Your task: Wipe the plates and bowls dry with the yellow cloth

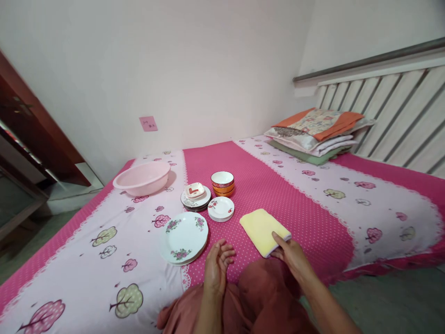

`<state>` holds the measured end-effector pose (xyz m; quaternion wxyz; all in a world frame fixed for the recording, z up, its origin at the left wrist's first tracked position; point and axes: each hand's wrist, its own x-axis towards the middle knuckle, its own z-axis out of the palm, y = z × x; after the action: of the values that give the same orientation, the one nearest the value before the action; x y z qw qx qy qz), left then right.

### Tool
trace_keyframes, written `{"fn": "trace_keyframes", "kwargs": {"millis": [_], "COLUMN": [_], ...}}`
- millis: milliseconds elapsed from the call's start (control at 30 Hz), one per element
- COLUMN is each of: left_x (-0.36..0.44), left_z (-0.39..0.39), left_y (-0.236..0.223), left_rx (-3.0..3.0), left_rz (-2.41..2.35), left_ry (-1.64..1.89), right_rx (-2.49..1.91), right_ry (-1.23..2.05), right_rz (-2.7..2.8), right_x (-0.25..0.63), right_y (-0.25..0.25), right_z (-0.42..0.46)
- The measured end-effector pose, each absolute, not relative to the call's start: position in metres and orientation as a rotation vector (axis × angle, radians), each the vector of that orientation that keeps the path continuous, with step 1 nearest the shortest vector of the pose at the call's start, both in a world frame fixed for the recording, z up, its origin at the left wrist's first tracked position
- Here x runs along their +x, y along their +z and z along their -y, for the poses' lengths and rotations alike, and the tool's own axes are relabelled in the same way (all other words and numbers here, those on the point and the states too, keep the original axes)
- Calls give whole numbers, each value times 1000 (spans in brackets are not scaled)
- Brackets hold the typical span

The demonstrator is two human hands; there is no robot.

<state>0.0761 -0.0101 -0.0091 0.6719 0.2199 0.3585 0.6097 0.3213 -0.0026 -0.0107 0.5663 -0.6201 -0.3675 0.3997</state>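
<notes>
My right hand [287, 250] grips the near corner of a folded yellow towel [262, 229], thumb on top and fingers beneath. My left hand [219, 266] holds nothing, palm turned inward and fingers loosely curled apart. Just left of it are large white plates [186, 235] with purple flowers, one on another. Behind these stands a stack of dark-rimmed plates [198, 200], topped by a small square dish [194, 190] with a red mark. Small white plates [221, 208] with red flowers are piled beside it. Orange bowls [223, 183] with white insides are nested behind them.
A pink basin [143, 178] sits at the back left of the bed [257, 171]. Folded bedding [314, 130] is piled at the back right, near a white slatted headboard [389, 111]. A wall runs along the back. The bed's edge drops off at the lower right.
</notes>
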Motion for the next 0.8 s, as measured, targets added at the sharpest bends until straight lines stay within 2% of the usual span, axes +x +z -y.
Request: {"fn": "trace_keyframes", "kwargs": {"millis": [67, 167, 300, 533, 800], "left_x": [77, 78, 79, 78, 79], "left_z": [10, 8, 7, 8, 7], "left_y": [-10, -10, -10, -11, -10], "left_rx": [497, 500, 516, 531, 518], "left_rz": [-824, -845, -862, -876, -871], "left_ry": [1373, 1373, 1371, 1359, 1362], "right_rx": [-1570, -1695, -1595, -1567, -1623], "right_ry": [826, 468, 160, 165, 202], "right_rz": [921, 995, 1329, 1887, 1971], "right_x": [344, 375, 369, 298, 297], "right_y": [-5, 13, 32, -6, -25], "right_z": [5, 6, -5, -52, -53]}}
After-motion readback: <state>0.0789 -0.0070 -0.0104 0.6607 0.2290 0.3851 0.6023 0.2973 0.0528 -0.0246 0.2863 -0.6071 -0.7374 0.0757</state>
